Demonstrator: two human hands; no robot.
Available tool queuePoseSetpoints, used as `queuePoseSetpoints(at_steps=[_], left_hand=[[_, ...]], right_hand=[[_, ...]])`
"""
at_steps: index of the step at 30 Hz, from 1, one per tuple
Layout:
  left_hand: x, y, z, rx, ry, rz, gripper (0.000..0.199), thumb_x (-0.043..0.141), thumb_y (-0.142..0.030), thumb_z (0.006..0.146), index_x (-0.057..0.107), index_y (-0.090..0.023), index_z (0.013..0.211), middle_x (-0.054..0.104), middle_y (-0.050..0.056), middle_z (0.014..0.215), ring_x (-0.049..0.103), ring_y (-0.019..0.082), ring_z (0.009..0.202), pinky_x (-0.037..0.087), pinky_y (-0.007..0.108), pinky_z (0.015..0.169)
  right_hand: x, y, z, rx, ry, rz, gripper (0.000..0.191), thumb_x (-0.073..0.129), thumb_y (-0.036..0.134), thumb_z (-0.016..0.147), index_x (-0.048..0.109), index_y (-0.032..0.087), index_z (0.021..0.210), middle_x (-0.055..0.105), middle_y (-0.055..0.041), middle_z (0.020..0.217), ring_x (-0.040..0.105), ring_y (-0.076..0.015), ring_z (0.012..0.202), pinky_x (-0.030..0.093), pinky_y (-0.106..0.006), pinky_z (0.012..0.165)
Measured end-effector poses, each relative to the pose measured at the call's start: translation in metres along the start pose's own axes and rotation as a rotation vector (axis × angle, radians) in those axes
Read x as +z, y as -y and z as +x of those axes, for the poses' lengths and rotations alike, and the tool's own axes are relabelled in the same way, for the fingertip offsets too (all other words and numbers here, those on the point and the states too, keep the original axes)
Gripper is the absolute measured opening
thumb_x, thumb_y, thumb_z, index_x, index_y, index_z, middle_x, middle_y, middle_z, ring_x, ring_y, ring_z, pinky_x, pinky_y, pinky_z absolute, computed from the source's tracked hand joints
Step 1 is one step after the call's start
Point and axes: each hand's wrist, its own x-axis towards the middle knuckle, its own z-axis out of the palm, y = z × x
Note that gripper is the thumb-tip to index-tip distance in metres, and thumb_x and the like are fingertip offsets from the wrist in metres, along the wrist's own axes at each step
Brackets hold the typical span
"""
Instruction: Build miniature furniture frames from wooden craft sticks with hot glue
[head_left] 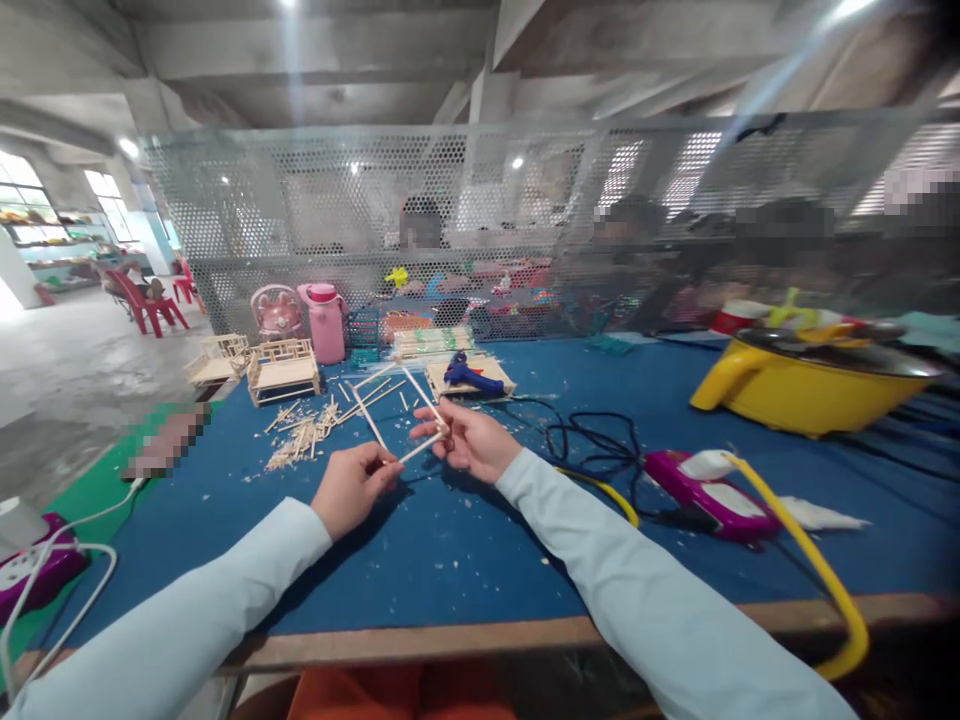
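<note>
A square frame of thin wooden sticks (369, 415) is held up above the blue table between my two hands. My left hand (355, 490) pinches its near left corner between thumb and fingers. At the near right corner, my right hand (474, 440) grips the frame, its other fingers partly spread behind the stick. Beyond the hands lies a blue glue gun (474, 377) on a small wooden stick panel (439, 380). Loose short sticks (304, 436) are heaped left of the frame.
Small stick-built bed models (283, 370) stand at the back left beside a pink thermos (324, 322). Black cables (592, 435) coil to the right, near a purple power strip (712, 495) and a yellow electric pan (802, 385). A perforated metal screen (315, 210) borders the far side, with people behind.
</note>
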Motion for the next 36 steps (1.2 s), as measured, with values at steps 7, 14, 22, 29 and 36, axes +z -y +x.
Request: queuePoseSetpoints(at_steps=[7,14,22,29,36], left_hand=[[-0.010,-0.002,0.002,0.132,0.017,0.192,0.033,0.057,-0.029,0.073,0.055,-0.017,0.104,0.064,0.002,0.077,0.057,0.015,0.068,0.044,0.026,0.066],[-0.063,0.026,0.007,-0.168,-0.138,0.390,0.014,0.055,-0.030,0.069,0.059,-0.016,0.069,0.060,0.001,0.062,0.053,0.014,0.058,0.040,0.026,0.058],[-0.070,0.031,0.013,-0.219,-0.050,0.378,0.027,0.052,-0.028,0.073,0.065,-0.015,0.091,0.065,0.001,0.066,0.057,0.013,0.050,0.044,0.027,0.060],[-0.063,0.029,0.015,0.120,-0.042,0.426,0.030,0.048,-0.030,0.080,0.067,-0.019,0.100,0.068,0.007,0.093,0.061,0.017,0.080,0.044,0.029,0.076],[-0.051,0.028,0.018,0.204,0.018,0.487,0.024,0.050,-0.032,0.081,0.070,-0.021,0.088,0.070,0.005,0.089,0.062,0.018,0.082,0.045,0.027,0.076]], right_hand=[[0.002,0.014,-0.018,-0.416,-0.184,-0.600,0.027,0.045,0.041,0.081,0.058,0.017,0.081,0.061,-0.0017,0.066,0.048,-0.0090,0.048,0.033,-0.019,0.041],[-0.008,-0.001,-0.011,-0.606,-0.258,-1.475,0.030,0.043,0.034,0.085,0.068,0.019,0.080,0.070,-0.0071,0.084,0.061,-0.0201,0.080,0.041,-0.028,0.070],[0.002,-0.013,-0.011,-0.551,-0.158,-1.662,0.053,0.061,0.039,0.071,0.054,0.022,0.120,0.055,-0.0083,0.124,0.053,-0.0259,0.108,0.043,-0.037,0.086],[-0.017,0.005,-0.015,-0.531,-0.284,-1.467,0.025,0.051,0.024,0.075,0.071,0.020,0.089,0.071,-0.0045,0.087,0.063,-0.0191,0.081,0.046,-0.028,0.074],[-0.026,0.002,-0.004,-0.450,-0.136,-1.361,0.019,0.057,0.027,0.073,0.072,0.020,0.080,0.072,-0.0035,0.085,0.065,-0.0197,0.081,0.046,-0.028,0.074]])
